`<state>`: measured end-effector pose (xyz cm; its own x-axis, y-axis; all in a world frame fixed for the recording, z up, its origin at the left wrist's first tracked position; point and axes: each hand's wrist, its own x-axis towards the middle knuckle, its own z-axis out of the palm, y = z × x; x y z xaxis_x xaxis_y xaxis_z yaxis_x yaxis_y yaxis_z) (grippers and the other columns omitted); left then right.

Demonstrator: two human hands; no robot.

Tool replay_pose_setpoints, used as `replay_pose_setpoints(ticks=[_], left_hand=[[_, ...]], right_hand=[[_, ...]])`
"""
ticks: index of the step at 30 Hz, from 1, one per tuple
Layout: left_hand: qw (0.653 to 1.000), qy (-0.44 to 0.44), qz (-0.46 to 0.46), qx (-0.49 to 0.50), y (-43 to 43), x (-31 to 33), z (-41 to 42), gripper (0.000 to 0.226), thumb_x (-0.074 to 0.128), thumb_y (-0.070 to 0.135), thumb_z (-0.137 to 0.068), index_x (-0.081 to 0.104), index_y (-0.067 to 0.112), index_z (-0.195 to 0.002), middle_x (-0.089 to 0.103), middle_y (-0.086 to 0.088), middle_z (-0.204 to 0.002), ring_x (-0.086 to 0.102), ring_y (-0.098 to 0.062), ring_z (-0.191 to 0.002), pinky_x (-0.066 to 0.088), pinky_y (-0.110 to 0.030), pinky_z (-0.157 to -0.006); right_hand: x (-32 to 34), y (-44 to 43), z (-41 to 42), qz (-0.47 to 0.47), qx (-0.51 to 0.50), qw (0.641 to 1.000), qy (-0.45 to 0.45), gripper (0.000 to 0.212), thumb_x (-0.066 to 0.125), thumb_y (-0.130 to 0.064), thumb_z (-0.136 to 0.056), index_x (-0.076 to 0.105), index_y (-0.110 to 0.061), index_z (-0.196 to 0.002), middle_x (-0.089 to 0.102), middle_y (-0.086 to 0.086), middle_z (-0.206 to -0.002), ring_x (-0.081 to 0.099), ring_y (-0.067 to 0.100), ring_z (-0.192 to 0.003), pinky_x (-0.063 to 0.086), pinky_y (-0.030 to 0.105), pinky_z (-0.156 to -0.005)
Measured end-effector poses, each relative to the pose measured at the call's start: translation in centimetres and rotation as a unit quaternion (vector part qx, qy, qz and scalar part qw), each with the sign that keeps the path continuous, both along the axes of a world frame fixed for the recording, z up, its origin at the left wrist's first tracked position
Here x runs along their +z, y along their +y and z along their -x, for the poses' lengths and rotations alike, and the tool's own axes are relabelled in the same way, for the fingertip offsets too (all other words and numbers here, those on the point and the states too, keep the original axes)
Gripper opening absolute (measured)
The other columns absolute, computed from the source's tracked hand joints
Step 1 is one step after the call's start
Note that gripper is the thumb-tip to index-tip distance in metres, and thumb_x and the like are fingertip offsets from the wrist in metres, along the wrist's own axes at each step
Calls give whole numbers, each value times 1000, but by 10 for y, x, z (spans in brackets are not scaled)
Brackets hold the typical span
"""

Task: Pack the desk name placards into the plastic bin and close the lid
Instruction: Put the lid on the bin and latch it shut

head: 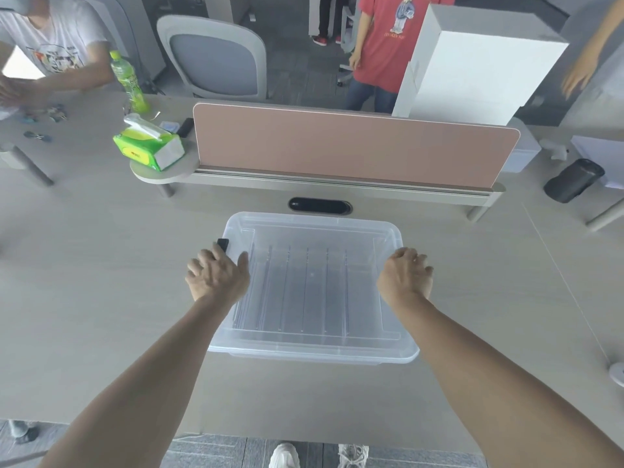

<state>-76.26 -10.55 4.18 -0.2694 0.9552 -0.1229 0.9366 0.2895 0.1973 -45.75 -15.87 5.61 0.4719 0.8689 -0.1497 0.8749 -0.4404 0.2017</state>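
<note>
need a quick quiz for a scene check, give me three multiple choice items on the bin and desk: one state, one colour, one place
1. The lid of the plastic bin is:
A. held up in the air
B. on the floor
C. on the bin

2. The latch by the left hand is:
A. black
B. red
C. yellow

3. The green tissue pack sits:
A. inside the bin
B. on the round shelf left of the pink divider
C. on the chair

Answers:
1. C, it lies flat over the rim, with the placards seen through it.
2. A, a black tab shows just past the fingers.
3. B, it rests on the shelf's end beside the divider.
</note>
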Motion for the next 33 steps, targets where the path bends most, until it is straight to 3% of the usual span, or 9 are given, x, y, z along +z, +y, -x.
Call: replay_pose_setpoints(ticks=[3,6,10,17,22,26,33], left_hand=[[990,-23,-52,-128,16,7,-19,72,25,63,-94,17,20,-152,22,-14,-153,17,-39,-142,21,-51,-114],[961,-5,-13,-276,34,4,-39,74,14,67,-95,4,28,-157,-3,-6,-165,-9,-32,-151,1,-50,-121],[951,63,14,-302,40,-19,-52,83,-9,77,-83,-14,35,-154,-22,0,-162,-20,-28,-149,-5,-50,-122],[952,113,7,-286,42,-30,-59,82,-14,79,-81,-27,36,-149,-31,0,-158,-23,-29,-148,-5,-52,-121],[950,134,30,-281,44,-15,-66,83,-12,76,-82,-18,33,-153,-22,-4,-162,-15,-33,-150,-2,-54,-120],[950,51,13,-308,22,0,-53,81,-4,71,-87,1,31,-157,-3,-4,-166,-6,-29,-152,0,-48,-122],[941,47,16,-335,-24,-16,-28,82,-12,77,-82,-11,40,-154,-18,-3,-164,-21,-29,-149,-4,-48,-122]], right_hand=[[4,19,6,-33,91,992,84,61,33,-40,-102,21,-9,-153,27,20,-155,30,38,-139,36,47,-106],[1,40,10,10,155,977,143,70,20,-60,-99,8,-24,-158,-3,14,-165,2,35,-151,15,50,-119],[-18,41,13,14,155,978,140,74,8,-70,-94,-10,-35,-156,-25,12,-162,-16,38,-150,-4,53,-121],[-36,42,17,-17,148,985,87,74,0,-70,-92,-18,-34,-154,-28,14,-160,-20,39,-149,-5,56,-120],[-27,49,19,12,127,987,94,73,2,-69,-93,-17,-34,-154,-27,12,-161,-18,37,-150,-4,54,-121],[-16,21,24,24,119,983,141,77,7,-71,-93,-15,-32,-156,-23,13,-162,-14,36,-150,-2,53,-122],[-20,-37,42,12,129,982,140,87,5,-82,-84,-19,-36,-154,-28,11,-161,-16,40,-149,-5,59,-118]])
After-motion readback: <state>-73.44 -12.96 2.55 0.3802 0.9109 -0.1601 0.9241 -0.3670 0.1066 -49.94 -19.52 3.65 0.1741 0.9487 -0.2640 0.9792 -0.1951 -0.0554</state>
